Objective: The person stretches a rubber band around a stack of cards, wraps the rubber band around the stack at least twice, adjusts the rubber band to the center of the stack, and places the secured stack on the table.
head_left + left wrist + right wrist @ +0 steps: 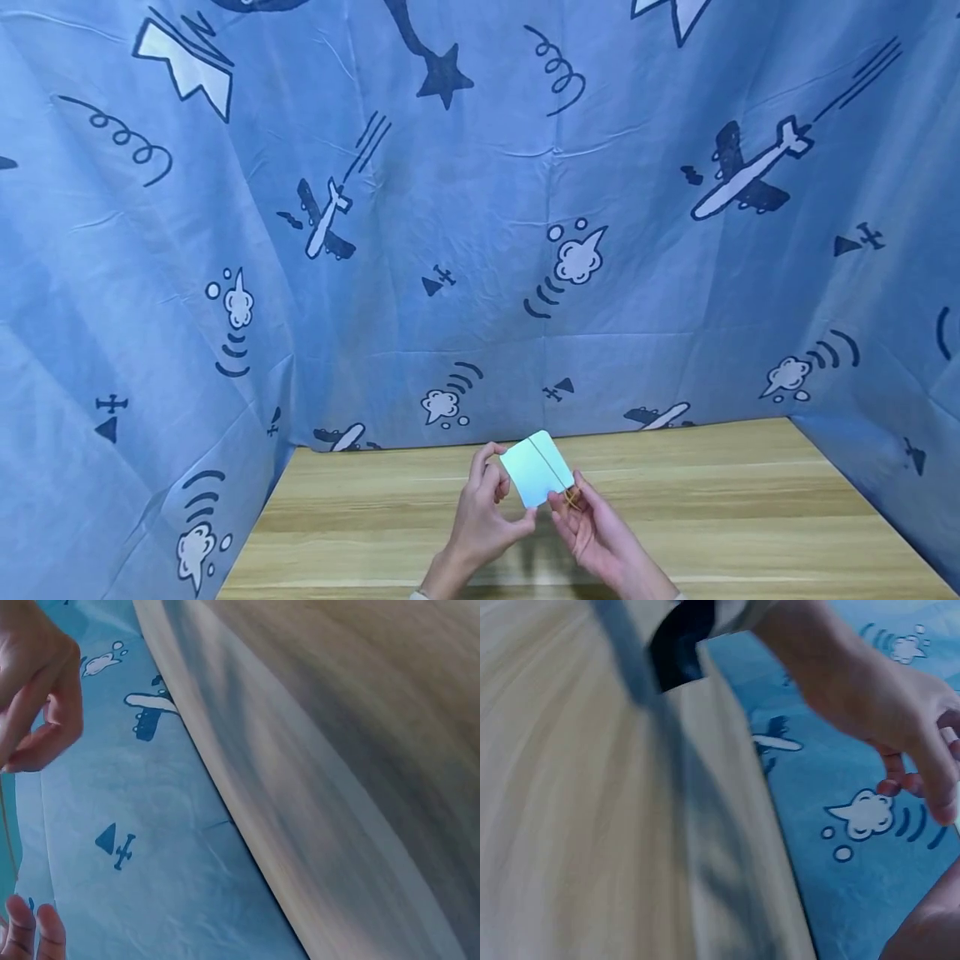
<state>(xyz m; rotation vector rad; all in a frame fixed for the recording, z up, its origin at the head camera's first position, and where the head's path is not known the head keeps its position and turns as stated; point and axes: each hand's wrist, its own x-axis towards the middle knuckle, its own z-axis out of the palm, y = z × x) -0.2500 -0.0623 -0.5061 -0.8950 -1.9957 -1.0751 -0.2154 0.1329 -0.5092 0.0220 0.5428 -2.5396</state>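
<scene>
A small, flat, mint-green square (534,468) with rounded corners is held up above the table, tilted. Whether it is a card or a thin box, I cannot tell. One thin gold cord (551,467) runs across its face, with loose loops at the lower right corner. My left hand (483,518) grips the square by its edges, index finger at the upper left corner and thumb at the lower one. At the lower right corner, my right hand (596,533) pinches the gold cord. The left wrist view catches only a sliver of the square (9,817).
A wooden table (720,517) lies under both hands. Blue cloth (480,250) printed with planes and clouds hangs behind it and along both sides, meeting the table's far edge. A black strap (684,641) on a wrist shows in the right wrist view.
</scene>
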